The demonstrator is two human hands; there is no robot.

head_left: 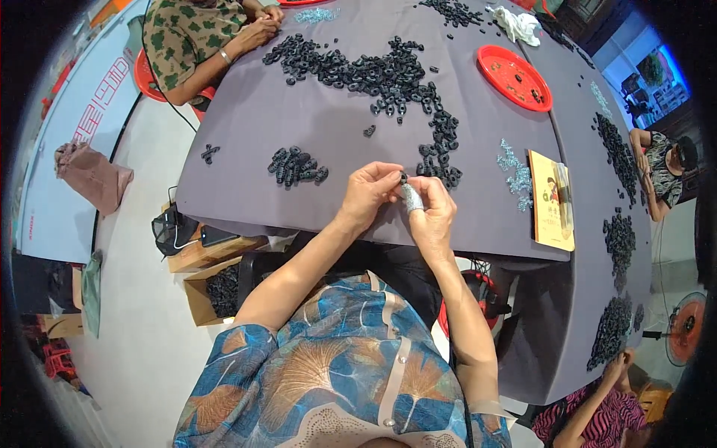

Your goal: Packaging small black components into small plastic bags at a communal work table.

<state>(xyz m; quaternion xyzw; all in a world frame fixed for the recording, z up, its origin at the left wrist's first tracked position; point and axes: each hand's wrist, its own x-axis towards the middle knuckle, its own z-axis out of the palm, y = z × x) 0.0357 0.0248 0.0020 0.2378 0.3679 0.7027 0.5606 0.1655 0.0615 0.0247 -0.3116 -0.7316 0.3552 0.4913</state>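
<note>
Both of my hands meet above the near edge of the grey-covered table (pixel 246 127). My left hand (pixel 367 193) is closed, its fingertips pinching a small black plastic part (pixel 404 178). From the other side, my right hand (pixel 435 218) is closed on the same part; a silvery-grey wrap (pixel 412 198) covers its thumb. Fingers hide most of the part. Just beyond my hands a long heap of black parts (pixel 358 71) curves across the table. To the left of my hands lies a smaller black cluster (pixel 295 166). Small clear pieces (pixel 515 175) are scattered to the right.
A yellow booklet (pixel 551 205) lies at the right near corner, a red round tray (pixel 511 75) farther back. A person in a camouflage shirt (pixel 196 45) sits at far left; others work along the right side. A cardboard box (pixel 200 295) stands under the table at left.
</note>
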